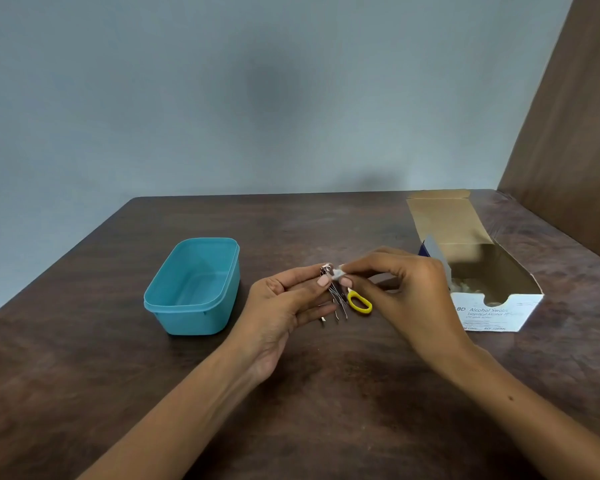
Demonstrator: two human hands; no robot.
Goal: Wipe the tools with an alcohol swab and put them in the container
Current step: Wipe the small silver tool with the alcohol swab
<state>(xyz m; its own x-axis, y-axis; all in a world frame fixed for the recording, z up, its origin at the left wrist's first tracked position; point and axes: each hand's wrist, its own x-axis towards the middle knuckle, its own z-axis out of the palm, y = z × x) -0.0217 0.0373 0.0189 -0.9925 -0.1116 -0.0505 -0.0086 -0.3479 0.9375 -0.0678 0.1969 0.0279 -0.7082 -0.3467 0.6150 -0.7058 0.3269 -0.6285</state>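
The left hand [284, 306] pinches a nail clipper [328, 273] between thumb and fingertips, head end raised above the table [291, 410] so its metal faces stay exposed. The right hand [395, 289] presses a folded alcohol swab [339, 272] against that head, fingers curled tight on the pad. The teal container [193, 289] sits left of the clipper, lid off and seemingly empty — ready to receive it. Yellow-handled scissors [359, 303] lie just right of the clipper; the open swab box [482, 271] stands farther right — within reach for resupply.
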